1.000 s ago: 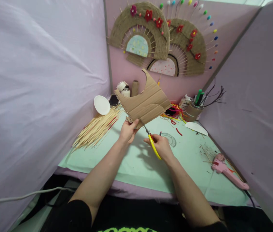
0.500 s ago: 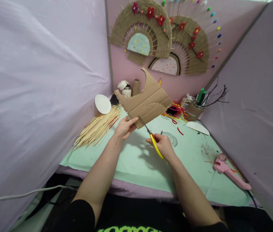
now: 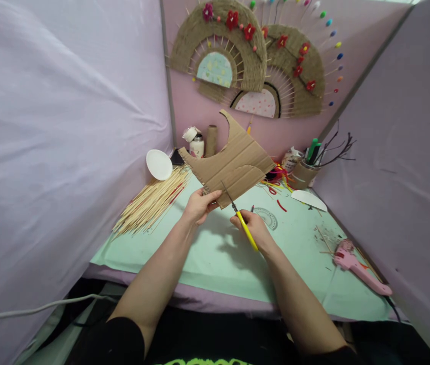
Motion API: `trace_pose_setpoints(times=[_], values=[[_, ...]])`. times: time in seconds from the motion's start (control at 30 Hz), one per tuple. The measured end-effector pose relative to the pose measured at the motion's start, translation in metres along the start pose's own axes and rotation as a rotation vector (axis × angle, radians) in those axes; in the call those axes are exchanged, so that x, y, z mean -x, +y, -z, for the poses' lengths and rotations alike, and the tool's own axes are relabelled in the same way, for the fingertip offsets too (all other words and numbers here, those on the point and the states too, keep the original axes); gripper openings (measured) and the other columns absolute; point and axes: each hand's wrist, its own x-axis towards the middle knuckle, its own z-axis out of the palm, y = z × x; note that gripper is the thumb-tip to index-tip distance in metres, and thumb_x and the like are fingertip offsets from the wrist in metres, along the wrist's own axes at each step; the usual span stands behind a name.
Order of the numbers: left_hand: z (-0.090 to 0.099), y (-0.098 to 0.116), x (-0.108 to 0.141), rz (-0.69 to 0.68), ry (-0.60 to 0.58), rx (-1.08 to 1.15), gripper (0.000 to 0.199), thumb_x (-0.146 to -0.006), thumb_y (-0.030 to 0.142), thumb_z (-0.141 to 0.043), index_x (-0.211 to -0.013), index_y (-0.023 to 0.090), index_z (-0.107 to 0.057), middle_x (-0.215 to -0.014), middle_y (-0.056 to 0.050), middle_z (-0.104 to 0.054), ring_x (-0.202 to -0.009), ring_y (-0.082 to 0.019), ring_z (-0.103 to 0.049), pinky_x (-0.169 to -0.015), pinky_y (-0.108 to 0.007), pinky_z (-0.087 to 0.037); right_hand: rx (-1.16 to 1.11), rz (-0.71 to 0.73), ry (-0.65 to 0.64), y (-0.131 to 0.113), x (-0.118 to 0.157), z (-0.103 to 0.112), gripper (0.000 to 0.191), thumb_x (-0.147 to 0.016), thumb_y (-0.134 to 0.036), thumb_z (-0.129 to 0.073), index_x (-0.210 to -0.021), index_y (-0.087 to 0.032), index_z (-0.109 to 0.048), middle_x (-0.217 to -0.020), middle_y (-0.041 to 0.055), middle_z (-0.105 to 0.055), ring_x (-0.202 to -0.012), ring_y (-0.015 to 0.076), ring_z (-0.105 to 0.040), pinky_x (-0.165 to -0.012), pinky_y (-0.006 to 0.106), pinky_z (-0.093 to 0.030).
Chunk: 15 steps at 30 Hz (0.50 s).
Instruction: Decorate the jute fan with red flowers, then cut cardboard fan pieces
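My left hand (image 3: 200,205) grips the lower left corner of a brown cardboard piece (image 3: 234,162), thumb on top and fingers underneath. The cardboard is held up above the table, with a large curved cut-out along its upper left side and a curved line on its lower right part. In my right hand (image 3: 256,226) is a pair of scissors (image 3: 246,231) with yellow handles. Their blades meet the cardboard's lower edge just right of my left thumb, one blade lying over its face.
Thin wooden sticks (image 3: 154,200) lie at the left beside a white oval disc (image 3: 159,165). A clear protractor (image 3: 267,218) lies behind my right hand. At the right are a pink glue gun (image 3: 359,266), a white half disc (image 3: 309,200) and a pot (image 3: 303,175) with pens and twigs.
The cardboard and my left hand have shifted slightly down and to the right in view. The scissor handles look closer together. Both hands keep their hold; the whole view has shifted a little.
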Motion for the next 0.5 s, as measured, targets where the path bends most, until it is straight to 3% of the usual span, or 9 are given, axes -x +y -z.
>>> trace_pose_setpoints(times=[0.37,0.5], values=[[0.005,0.009,-0.003,0.108,-0.040,0.027,0.032,-0.064,0.019,-0.081,-0.094,0.015,-0.069,-0.090,-0.004,-0.074,-0.076,-0.015,-0.067,-0.072,-0.027,-0.056,-0.067,-0.024,-0.010,-0.007,0.004,0.003,0.037,-0.073,-0.051,-0.059,-0.057,-0.019,-0.050,-0.047,-0.0045,-0.043,-0.047,0.0105,-0.038,-0.048,0.024,-0.026],[0.011,0.016,-0.005,0.048,0.015,0.009,0.041,-0.058,0.022,-0.086,-0.094,0.018,-0.069,-0.090,-0.004,-0.074,-0.081,-0.017,-0.069,-0.070,-0.026,-0.054,-0.077,-0.020,-0.084,-0.005,0.004,0.000,0.032,-0.074,-0.046,-0.056,-0.058,-0.019,-0.050,-0.049,-0.0052,-0.042,-0.048,0.0100,-0.037,-0.048,0.024,-0.026]])
